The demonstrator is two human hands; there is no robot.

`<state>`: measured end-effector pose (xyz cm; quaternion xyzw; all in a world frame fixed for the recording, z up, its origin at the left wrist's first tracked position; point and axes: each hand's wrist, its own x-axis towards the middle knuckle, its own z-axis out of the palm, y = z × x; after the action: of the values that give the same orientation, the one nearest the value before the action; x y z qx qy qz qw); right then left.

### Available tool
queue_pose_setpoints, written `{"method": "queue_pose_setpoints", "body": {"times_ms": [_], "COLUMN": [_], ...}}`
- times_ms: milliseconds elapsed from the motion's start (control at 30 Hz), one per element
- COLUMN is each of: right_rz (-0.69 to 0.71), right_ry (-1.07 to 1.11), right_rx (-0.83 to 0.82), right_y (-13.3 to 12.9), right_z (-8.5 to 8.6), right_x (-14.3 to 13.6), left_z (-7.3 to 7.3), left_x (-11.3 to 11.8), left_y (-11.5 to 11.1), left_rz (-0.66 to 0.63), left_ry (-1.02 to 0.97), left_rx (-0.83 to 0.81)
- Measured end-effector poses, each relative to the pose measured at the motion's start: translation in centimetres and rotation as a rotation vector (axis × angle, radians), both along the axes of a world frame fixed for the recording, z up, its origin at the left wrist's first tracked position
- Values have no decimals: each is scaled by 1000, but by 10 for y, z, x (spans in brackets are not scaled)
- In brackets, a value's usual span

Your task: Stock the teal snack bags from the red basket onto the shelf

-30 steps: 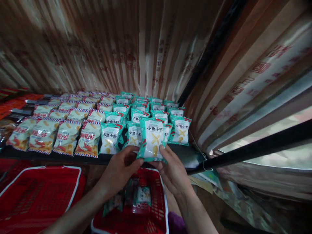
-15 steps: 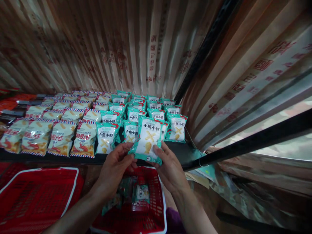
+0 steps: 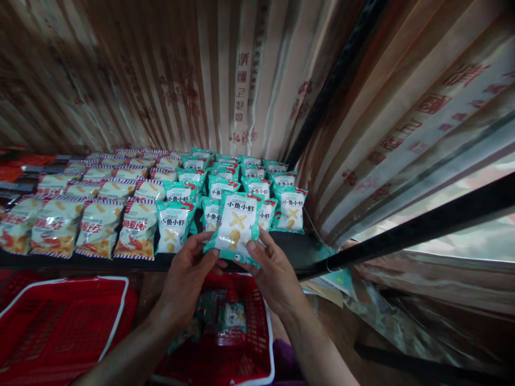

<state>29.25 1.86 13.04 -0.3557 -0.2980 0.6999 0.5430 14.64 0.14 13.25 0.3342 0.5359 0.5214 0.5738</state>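
Note:
Between my two hands is a teal and white snack bag [image 3: 238, 222], its printed front facing me. My left hand [image 3: 191, 276] pinches its lower left corner, and my right hand [image 3: 276, 271] grips its lower right side with the thumb on the front. The bag is held upright in front of rows of matching teal bags [image 3: 290, 209] on a dark shelf [image 3: 298, 252]. It hides parts of the bags behind it. Another teal bag [image 3: 173, 228] stands on the shelf to the left of my hands.
White and orange snack bags [image 3: 134, 230] stand in rows at the left of the shelf. Below are a red basket [image 3: 257, 343] holding several packets and another red basket [image 3: 60, 321]. A black post [image 3: 330, 86], a slanting black bar [image 3: 402, 230] and pleated curtains [image 3: 225, 69] surround the shelf.
Both hands and the held bag have moved slightly left and now cover more of the front bag left of centre. The view has shifted a little. The grip looks the same.

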Motion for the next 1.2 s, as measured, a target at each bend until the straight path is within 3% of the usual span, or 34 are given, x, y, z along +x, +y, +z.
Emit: {"method": "queue_pose_setpoints", "body": {"times_ms": [200,667,833,1200], "right_rz": [12,-40,30,14], "right_ry": [7,-171,-156,-117], "right_rx": [54,144,165,66], "right_y": [-1,2,1,-1], "right_z": [-4,-10,-7,-11], "right_x": [1,1,0,1], "left_z": [3,10,8,8], "left_x": [-1,1,1,0], "left_y": [-1,-4,-1,-2], "left_rz": [73,-46,-2,68], "left_ry": [36,73,82,36], "left_rx": [15,-11,-19,-17]}}
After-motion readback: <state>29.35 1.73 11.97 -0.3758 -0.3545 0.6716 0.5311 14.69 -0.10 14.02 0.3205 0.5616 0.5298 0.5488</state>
